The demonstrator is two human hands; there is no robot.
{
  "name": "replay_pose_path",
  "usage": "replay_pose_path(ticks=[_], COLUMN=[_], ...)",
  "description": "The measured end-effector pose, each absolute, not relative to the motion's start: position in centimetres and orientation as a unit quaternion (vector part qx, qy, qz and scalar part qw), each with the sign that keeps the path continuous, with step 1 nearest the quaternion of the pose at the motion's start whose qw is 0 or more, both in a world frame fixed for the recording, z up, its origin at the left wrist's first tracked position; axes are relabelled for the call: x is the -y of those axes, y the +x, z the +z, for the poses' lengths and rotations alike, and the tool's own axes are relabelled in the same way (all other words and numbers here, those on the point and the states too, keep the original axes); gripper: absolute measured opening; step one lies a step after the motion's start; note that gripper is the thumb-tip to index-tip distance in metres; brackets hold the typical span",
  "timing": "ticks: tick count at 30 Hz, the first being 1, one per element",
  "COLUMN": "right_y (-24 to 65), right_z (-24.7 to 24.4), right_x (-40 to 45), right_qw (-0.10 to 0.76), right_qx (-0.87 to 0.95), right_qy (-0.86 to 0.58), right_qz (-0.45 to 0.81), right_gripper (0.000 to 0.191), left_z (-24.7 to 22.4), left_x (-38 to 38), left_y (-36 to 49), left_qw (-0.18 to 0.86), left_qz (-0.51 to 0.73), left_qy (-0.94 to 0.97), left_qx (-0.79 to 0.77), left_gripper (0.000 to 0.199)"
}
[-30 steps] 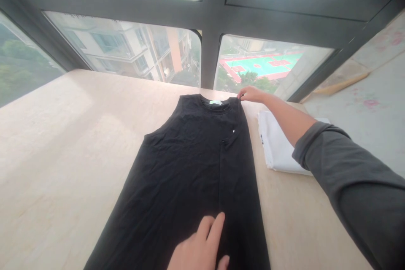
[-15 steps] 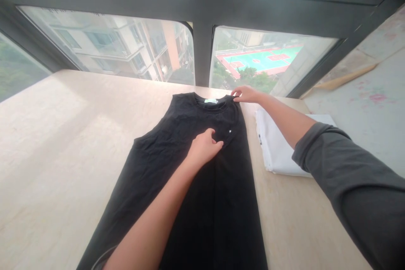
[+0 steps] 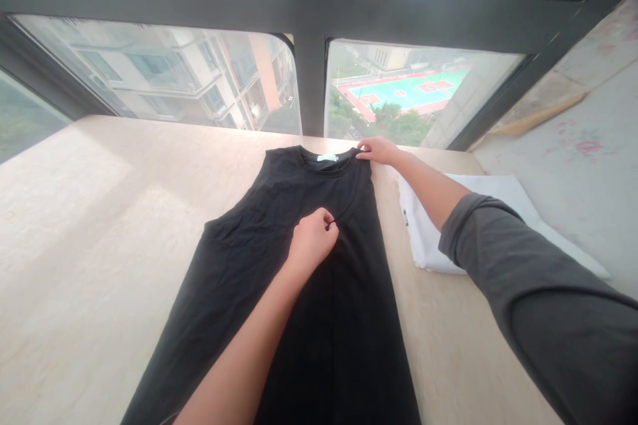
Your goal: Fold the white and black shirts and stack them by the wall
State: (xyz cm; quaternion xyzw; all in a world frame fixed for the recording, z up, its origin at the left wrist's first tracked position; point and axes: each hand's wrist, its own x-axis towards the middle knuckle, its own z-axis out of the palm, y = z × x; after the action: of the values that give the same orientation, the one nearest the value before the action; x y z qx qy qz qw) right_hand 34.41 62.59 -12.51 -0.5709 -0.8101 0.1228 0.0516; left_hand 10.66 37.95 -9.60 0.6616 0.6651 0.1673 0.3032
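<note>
A black sleeveless shirt [image 3: 249,246] lies spread out, its neckline toward the window and a pale label [image 3: 327,158] inside the collar. The right side of the shirt is folded inward over the front. My left hand [image 3: 315,232] pinches the armhole edge of that folded part, near the middle of the chest. At the far right shoulder, beside the collar, my right hand [image 3: 376,149] grips the fabric between thumb and fingers. The lower part of the shirt runs out of view at the bottom, and my left forearm covers some of it.
The shirt rests on a pale stone-like ledge [image 3: 74,246] below a dark window frame [image 3: 312,66]. A folded white cloth [image 3: 433,239] lies to the right, partly behind my right arm. A flower-patterned wall [image 3: 573,146] bounds the right side.
My left hand has closed from a loose, parted grasp into a pinch on the folded armhole edge, covering a small white mark. My right hand stays at the shoulder. The view has shifted slightly.
</note>
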Motion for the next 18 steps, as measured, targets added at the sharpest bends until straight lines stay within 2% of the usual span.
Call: replay_pose_path(ticks=[2, 5, 10, 18], right_y=[34.0, 32.8, 29.8, 25.3], right_z=[-12.3, -11.8, -10.6, -10.0], right_x=[-61.9, -60.4, -55.8, -40.6], right_qw=[0.045, 0.047, 0.067, 0.087], right_qx=[0.808, 0.8, 0.789, 0.828], right_qy=[-0.579, -0.594, -0.61, -0.552], right_qz=[0.102, 0.064, 0.025, 0.039], right_gripper=[0.037, 0.04, 0.048, 0.043], left_z=[-9.7, -9.5, -9.0, -8.1], left_x=[-37.9, -37.6, -35.0, -24.3], left_y=[10.8, 11.1, 10.4, 8.8], left_qw=[0.289, 0.283, 0.335, 0.472], left_qz=[0.161, 0.159, 0.16, 0.16], left_qy=[0.66, 0.656, 0.642, 0.589], left_qx=[-0.674, -0.681, -0.671, -0.635], left_gripper=[0.02, 0.035, 0.054, 0.047])
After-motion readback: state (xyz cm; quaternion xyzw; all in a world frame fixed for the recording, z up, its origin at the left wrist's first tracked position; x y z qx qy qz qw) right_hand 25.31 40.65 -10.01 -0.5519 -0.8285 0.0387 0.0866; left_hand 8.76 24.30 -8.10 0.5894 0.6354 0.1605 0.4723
